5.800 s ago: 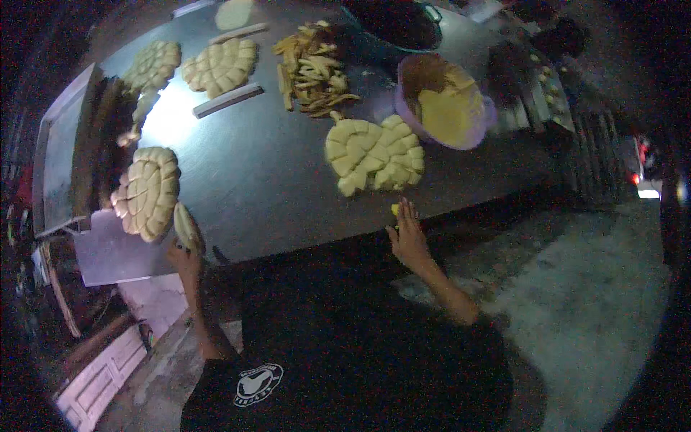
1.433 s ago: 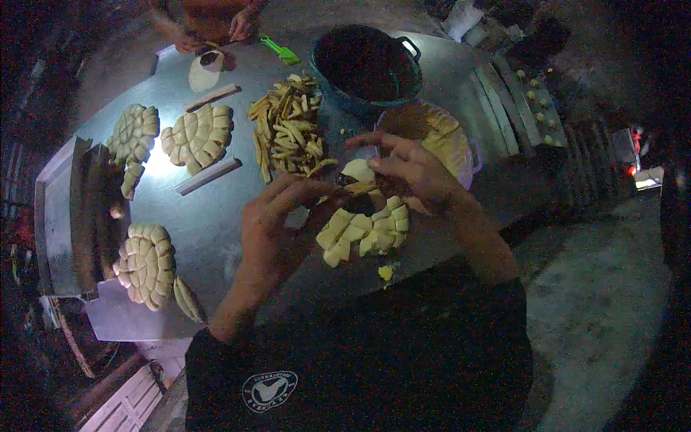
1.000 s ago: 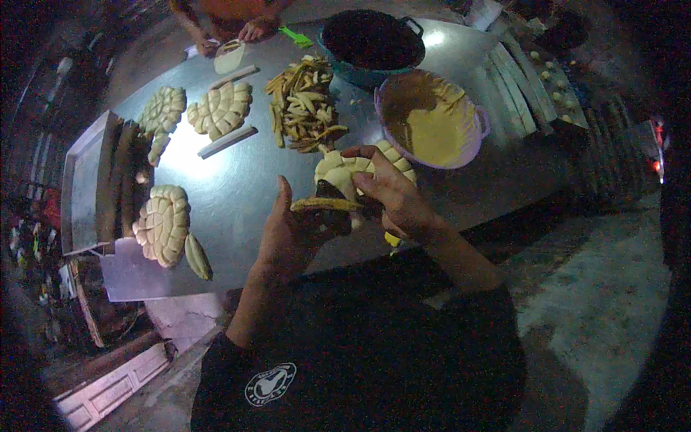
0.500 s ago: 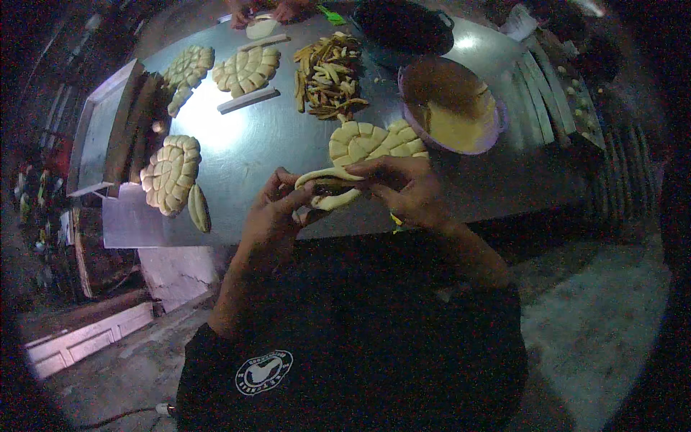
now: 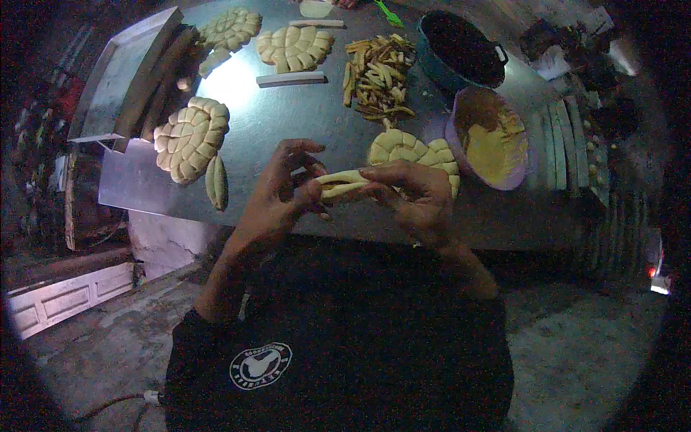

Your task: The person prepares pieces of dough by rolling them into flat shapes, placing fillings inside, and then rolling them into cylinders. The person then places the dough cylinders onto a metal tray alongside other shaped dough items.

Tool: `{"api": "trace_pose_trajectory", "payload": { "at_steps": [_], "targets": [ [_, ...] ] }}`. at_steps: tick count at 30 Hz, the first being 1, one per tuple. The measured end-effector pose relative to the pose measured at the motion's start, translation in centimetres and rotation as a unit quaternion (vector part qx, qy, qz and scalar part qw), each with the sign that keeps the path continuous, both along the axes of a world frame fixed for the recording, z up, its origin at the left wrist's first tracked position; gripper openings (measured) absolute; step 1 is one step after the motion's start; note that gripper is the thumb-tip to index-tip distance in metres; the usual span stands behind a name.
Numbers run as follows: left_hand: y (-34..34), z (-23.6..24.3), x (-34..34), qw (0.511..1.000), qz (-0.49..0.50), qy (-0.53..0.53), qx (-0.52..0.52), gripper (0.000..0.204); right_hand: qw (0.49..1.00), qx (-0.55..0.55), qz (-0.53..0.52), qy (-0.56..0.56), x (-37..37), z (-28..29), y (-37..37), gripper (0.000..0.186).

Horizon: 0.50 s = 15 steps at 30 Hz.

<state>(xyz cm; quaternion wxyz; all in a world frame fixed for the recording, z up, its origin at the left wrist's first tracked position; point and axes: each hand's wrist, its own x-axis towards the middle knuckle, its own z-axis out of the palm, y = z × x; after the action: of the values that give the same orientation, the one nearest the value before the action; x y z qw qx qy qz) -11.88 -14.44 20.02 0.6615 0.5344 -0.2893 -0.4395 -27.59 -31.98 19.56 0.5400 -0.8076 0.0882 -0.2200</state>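
Observation:
Between my hands is a long piece of pale dough [image 5: 342,177], folded lengthwise with a slit along it. My left hand [image 5: 281,194] grips its left end by the thumb, with the upper fingers curled and somewhat apart. My right hand [image 5: 421,198] pinches its right end between thumb and fingers, hiding that tip. Just behind my right hand lies a group of cut pale dough pieces [image 5: 403,147], partly covered by it. To the left on the steel table [image 5: 266,126] are another packed group of pieces [image 5: 191,137] and a single long filled-looking roll [image 5: 217,183].
Behind are sliced yellow-brown strips [image 5: 378,75], two more dough groups [image 5: 295,47], white bars [image 5: 291,78] and a green brush [image 5: 386,12]. A purple bowl of yellow mixture [image 5: 493,151] and a dark tub [image 5: 461,47] stand right. Metal trays [image 5: 126,79] edge the left. Another person's hand [image 5: 345,3] shows at top.
The dough in my hands, earlier open around a dark filling, is now narrower and more folded over. My left hand's upper fingers have lifted. The view has shifted, so the tabletop appears further right.

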Motion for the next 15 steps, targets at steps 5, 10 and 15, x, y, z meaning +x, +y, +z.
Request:
{"api": "trace_pose_trajectory", "payload": {
  "at_steps": [5,10,15],
  "targets": [
    [0.7,-2.0,4.9,0.93,0.011,-0.361,0.068,0.034,0.993,0.059,0.043,0.097,4.9,0.3,1.5,0.031],
    [1.5,-7.6,9.4,0.943,0.012,-0.324,0.073,0.025,0.976,0.04,0.025,0.21,10.3,-2.4,2.9,0.033],
    [2.6,-12.5,12.5,0.972,-0.027,-0.207,0.107,0.02,0.952,-0.012,-0.006,0.307,13.8,-9.2,3.6,0.022]
  ]
}}
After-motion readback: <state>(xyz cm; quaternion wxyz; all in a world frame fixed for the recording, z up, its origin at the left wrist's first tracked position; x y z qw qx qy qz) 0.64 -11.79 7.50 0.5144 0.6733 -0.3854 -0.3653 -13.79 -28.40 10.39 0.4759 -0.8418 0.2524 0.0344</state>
